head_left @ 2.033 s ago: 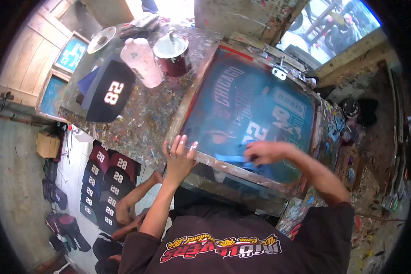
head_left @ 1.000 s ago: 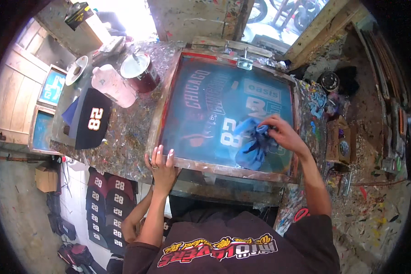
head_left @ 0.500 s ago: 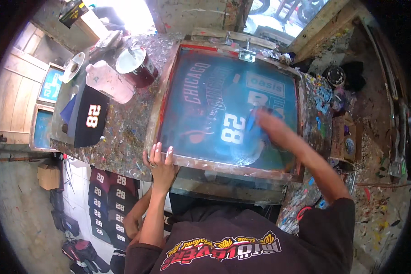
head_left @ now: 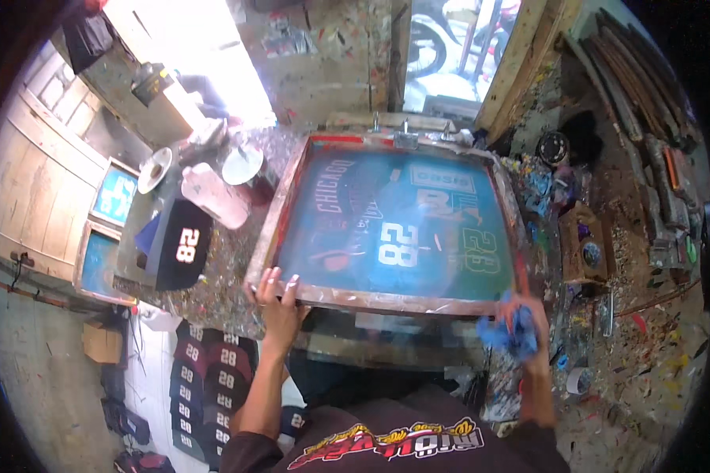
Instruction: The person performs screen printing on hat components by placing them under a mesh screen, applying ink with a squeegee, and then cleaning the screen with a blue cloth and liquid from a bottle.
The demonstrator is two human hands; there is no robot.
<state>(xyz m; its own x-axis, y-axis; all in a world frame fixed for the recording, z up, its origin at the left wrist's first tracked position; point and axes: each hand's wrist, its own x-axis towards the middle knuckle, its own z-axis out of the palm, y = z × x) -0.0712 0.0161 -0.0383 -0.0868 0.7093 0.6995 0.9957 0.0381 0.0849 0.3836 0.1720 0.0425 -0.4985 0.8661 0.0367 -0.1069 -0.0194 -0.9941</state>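
A screen printing frame (head_left: 386,303) with a wooden rim and blue-green mesh lies before me, slightly tilted, held by metal hinge clamps (head_left: 406,140) at its far edge. Pale stencilled lettering and figures show on the mesh. My left hand (head_left: 282,309) grips the near left corner, its fingers over the rim. At the near right corner is my right hand (head_left: 528,314), closed round a crumpled blue rag (head_left: 506,335). Motion blurs that hand slightly; whether it also touches the rim I cannot tell.
Left of the frame stand a dark printed fabric piece (head_left: 183,248), a pinkish plastic bottle (head_left: 214,195) and a pot with a white lid (head_left: 243,164). Printed dark pieces (head_left: 205,386) lie in rows lower left. Wood strips (head_left: 635,87) lean at the right.
My right hand has moved off the mesh to the near right corner with the blue rag. My left hand keeps its hold. The whole view has shifted, showing more of the far wall.
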